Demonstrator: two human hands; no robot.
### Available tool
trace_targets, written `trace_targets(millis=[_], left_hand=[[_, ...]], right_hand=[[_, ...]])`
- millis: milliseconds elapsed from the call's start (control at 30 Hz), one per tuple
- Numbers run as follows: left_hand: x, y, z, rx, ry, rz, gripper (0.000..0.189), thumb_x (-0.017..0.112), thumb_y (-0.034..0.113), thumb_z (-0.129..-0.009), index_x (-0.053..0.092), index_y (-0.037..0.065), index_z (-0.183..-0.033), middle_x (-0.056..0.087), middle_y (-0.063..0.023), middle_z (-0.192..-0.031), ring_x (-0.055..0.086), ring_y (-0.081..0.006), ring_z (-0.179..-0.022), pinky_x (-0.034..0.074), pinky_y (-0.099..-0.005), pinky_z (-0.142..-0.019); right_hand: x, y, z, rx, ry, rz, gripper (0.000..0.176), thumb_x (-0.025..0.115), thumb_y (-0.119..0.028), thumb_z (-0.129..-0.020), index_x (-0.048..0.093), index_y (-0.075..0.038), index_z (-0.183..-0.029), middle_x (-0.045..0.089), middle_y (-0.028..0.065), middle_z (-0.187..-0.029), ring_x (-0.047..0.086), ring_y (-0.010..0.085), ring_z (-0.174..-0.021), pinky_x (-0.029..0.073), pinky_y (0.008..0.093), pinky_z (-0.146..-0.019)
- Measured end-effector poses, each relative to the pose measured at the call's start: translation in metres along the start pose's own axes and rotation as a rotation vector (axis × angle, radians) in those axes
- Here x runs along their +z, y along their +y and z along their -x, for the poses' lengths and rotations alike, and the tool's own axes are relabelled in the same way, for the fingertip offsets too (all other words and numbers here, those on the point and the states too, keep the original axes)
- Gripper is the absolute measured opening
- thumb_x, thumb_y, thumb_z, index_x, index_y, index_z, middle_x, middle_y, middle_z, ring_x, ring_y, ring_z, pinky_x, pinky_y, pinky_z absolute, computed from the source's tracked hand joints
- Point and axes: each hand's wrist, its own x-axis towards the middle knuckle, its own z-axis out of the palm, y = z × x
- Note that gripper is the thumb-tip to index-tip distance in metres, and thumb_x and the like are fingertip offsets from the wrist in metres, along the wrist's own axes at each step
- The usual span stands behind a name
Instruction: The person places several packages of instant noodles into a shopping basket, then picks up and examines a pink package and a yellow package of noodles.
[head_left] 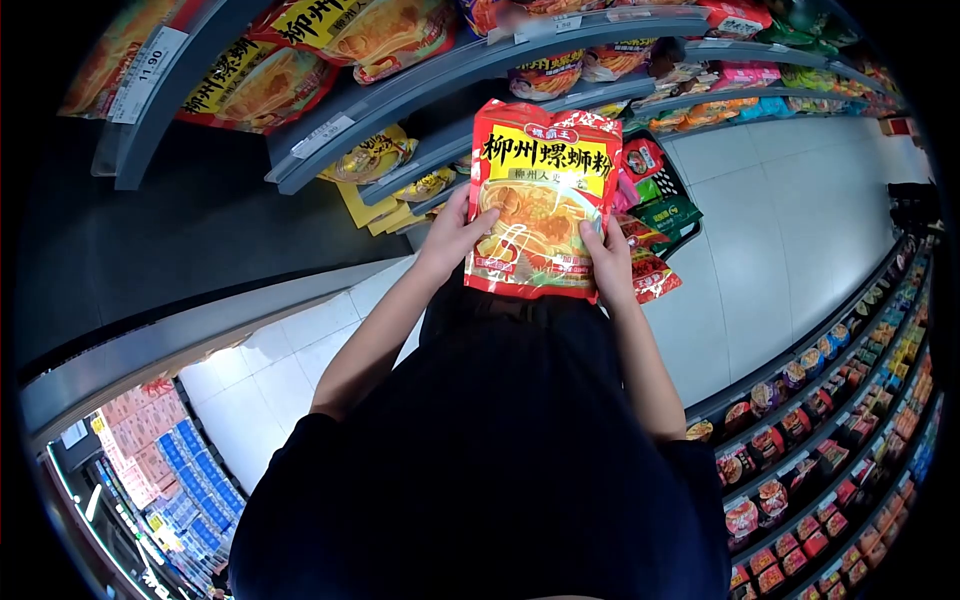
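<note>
A red and yellow noodle packet (538, 195) with Chinese lettering is held upright in front of me, face toward the camera. My left hand (455, 235) grips its lower left edge, thumb on the front. My right hand (608, 262) grips its lower right edge the same way. Both forearms reach up from my dark top.
A black shopping basket (682, 236) with several red and green packets sits on the tiled floor (770, 230) behind the packet. Grey shelves (420, 75) with similar packets curve overhead. Shelves of cup noodles (830, 440) run along the right; boxed goods (150, 450) fill the lower left.
</note>
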Motion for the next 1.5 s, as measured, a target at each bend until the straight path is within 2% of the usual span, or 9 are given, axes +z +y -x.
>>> trace_targets(millis=[433,600,667,833,967,1000,1067,1267,1500], left_hand=[[-0.001,0.006,0.005,-0.046,0.004,-0.092,0.051,0.052,0.027,-0.103,0.036,0.006,-0.146,0.056,-0.0072,-0.132,0.055,-0.0142,-0.118,0.043,-0.0302,-0.099],[-0.007,0.000,-0.003,-0.232,-0.028,0.317,0.060,0.044,0.044,-0.104,0.035,0.005,-0.147,0.053,-0.0094,-0.136,0.054,-0.0189,-0.120,0.045,-0.0338,-0.101],[-0.048,-0.066,-0.042,-0.180,-0.373,0.684,0.067,0.049,0.045,-0.098,0.035,-0.002,-0.144,0.059,-0.0119,-0.104,0.061,-0.0204,-0.086,0.053,-0.0287,-0.074],[0.021,0.052,0.020,-0.105,-0.627,0.938,0.082,0.043,0.059,-0.098,0.035,-0.012,-0.137,0.049,-0.0101,-0.086,0.050,-0.0146,-0.065,0.043,-0.0271,-0.061],[0.032,0.060,0.029,-0.160,-0.660,0.984,0.095,0.041,0.072,-0.090,0.034,-0.009,-0.139,0.048,-0.0093,-0.092,0.050,-0.0163,-0.068,0.044,-0.0282,-0.067],[0.034,0.074,0.037,-0.235,-0.473,0.888,0.096,0.041,0.073,-0.089,0.034,-0.009,-0.140,0.051,-0.0095,-0.094,0.052,-0.0157,-0.074,0.044,-0.0274,-0.072],[0.027,0.061,0.030,-0.100,-0.742,0.964,0.091,0.043,0.067,-0.093,0.032,-0.009,-0.142,0.050,-0.0116,-0.101,0.054,-0.0183,-0.084,0.046,-0.0296,-0.085],[0.035,0.064,0.030,-0.169,-0.621,0.886,0.090,0.039,0.067,-0.093,0.033,-0.008,-0.143,0.052,-0.0083,-0.092,0.051,-0.0148,-0.074,0.041,-0.0255,-0.070],[0.036,0.061,0.027,-0.102,-0.718,0.953,0.091,0.040,0.066,-0.093,0.030,-0.009,-0.144,0.049,-0.0085,-0.090,0.048,-0.0137,-0.069,0.039,-0.0256,-0.066]], right_hand=[[0.007,-0.001,0.002,0.008,0.048,-0.041,0.041,0.060,-0.019,-0.098,0.052,0.000,-0.133,0.064,0.0080,-0.120,0.060,0.0136,-0.105,0.048,0.0291,-0.092],[0.032,-0.075,0.028,-0.215,-0.485,0.039,0.040,0.051,-0.024,-0.103,0.051,-0.001,-0.135,0.067,0.0106,-0.117,0.062,0.0159,-0.108,0.048,0.0306,-0.094],[0.051,-0.102,0.038,-0.447,-0.736,0.116,0.034,0.054,-0.021,-0.101,0.058,-0.002,-0.129,0.071,0.0105,-0.110,0.066,0.0180,-0.104,0.050,0.0315,-0.092],[0.071,-0.073,0.036,-0.491,-0.539,0.081,0.018,0.060,-0.009,-0.095,0.067,-0.001,-0.109,0.075,0.0087,-0.096,0.070,0.0183,-0.093,0.053,0.0321,-0.088],[0.061,-0.076,0.036,-0.608,-0.496,0.172,0.012,0.058,-0.002,-0.094,0.068,-0.001,-0.101,0.074,0.0087,-0.087,0.070,0.0176,-0.083,0.051,0.0314,-0.088],[0.061,-0.080,0.037,-0.624,-0.490,0.189,0.012,0.058,0.000,-0.093,0.068,-0.001,-0.100,0.074,0.0087,-0.085,0.070,0.0178,-0.081,0.052,0.0310,-0.085],[0.062,-0.080,0.041,-0.547,-0.471,0.150,0.012,0.058,0.001,-0.093,0.068,0.000,-0.100,0.073,0.0084,-0.083,0.069,0.0173,-0.079,0.054,0.0294,-0.077],[0.061,-0.088,0.040,-0.626,-0.515,0.292,0.013,0.056,-0.001,-0.095,0.066,0.002,-0.103,0.071,0.0097,-0.083,0.069,0.0173,-0.080,0.048,0.0331,-0.095],[0.061,-0.089,0.040,-0.655,-0.500,0.311,0.013,0.056,-0.002,-0.094,0.066,0.001,-0.101,0.071,0.0091,-0.082,0.069,0.0182,-0.079,0.048,0.0340,-0.095]])
